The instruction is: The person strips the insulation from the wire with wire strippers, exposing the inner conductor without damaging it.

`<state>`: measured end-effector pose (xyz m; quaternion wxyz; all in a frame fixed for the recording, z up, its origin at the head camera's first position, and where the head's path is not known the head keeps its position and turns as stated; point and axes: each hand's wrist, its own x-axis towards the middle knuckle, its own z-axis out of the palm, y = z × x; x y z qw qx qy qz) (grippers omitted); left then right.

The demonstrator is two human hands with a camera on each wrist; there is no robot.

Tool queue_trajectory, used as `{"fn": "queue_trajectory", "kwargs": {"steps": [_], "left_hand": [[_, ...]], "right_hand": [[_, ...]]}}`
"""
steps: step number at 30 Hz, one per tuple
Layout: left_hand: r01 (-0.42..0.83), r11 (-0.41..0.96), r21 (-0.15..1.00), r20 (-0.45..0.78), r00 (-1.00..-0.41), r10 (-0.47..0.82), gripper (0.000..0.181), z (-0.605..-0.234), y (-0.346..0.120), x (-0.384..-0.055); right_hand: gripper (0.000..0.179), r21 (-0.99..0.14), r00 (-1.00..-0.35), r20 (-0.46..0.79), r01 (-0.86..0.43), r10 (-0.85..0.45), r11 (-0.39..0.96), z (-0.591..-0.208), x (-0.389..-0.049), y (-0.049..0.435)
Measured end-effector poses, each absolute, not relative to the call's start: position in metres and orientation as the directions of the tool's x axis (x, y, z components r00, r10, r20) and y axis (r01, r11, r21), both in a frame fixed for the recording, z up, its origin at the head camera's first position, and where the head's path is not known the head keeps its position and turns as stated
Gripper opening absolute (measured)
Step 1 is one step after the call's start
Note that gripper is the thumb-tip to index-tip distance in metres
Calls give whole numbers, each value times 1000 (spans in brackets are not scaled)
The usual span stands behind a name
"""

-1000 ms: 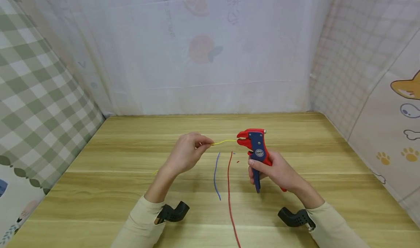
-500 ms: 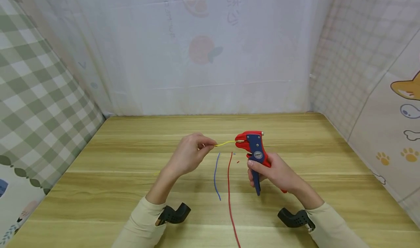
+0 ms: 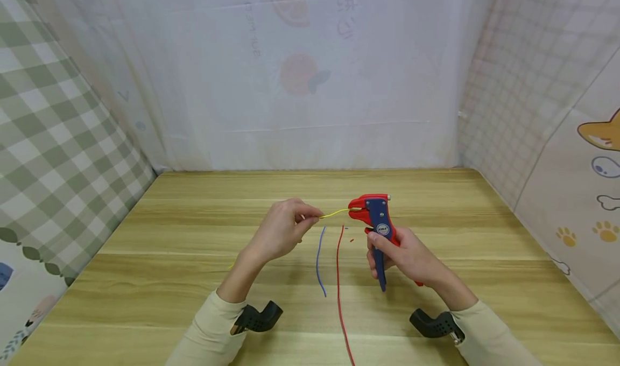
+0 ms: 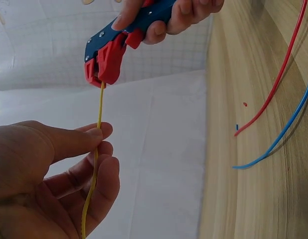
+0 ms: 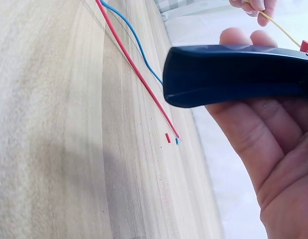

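I log: left hand (image 3: 284, 230) pinching yellow wire (image 4: 100, 105); at its three o'clock, right hand (image 3: 406, 253) gripping wire stripper (image 3: 378, 215), wire between its jaws; apparent step, insertion; next move calls for squeezing.

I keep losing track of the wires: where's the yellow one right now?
In the left wrist view, the yellow wire runs up the picture's left half, pinched by the left hand, into the mouth of the red-and-blue wire stripper above.
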<state>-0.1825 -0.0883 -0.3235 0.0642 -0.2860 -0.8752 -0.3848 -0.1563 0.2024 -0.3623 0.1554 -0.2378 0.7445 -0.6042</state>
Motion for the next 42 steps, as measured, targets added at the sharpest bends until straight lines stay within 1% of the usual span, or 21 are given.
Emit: {"fn": "queue_trajectory", "kwargs": {"steps": [3, 10, 15, 22, 28, 31, 37, 42], "left_hand": [[550, 537, 639, 330, -828, 454, 16, -324, -88, -182], [540, 526, 657, 316, -831, 458, 17, -323, -88, -182], [520, 522, 676, 290, -839, 461, 16, -323, -87, -182], [505, 530, 681, 269, -846, 461, 15, -323, -86, -183], [479, 579, 660, 228, -862, 453, 15, -322, -87, -184], [462, 591, 661, 199, -868, 456, 14, -322, -88, -184], [468, 591, 658, 184, -860, 476, 13, -322, -90, -184], [477, 586, 656, 185, -853, 488, 13, -323, -92, -184]], "right_hand": [[26, -974, -840, 53, -162, -541, 156, -363, -157, 203], [40, -975, -849, 35, -144, -528, 168, -364, -157, 205], [38, -973, -855, 50, -158, -515, 168, -364, -156, 203], [36, -970, -899, 46, -144, -436, 195, -368, -153, 197], [45, -956, -918, 28, -140, -395, 258, -369, -151, 191], [47, -952, -920, 25, -142, -391, 272, -368, -149, 189], [46, -950, -928, 20, -133, -371, 281, -369, -148, 186], [47, -948, -945, -9, -95, -327, 303, -370, -147, 182]]}}
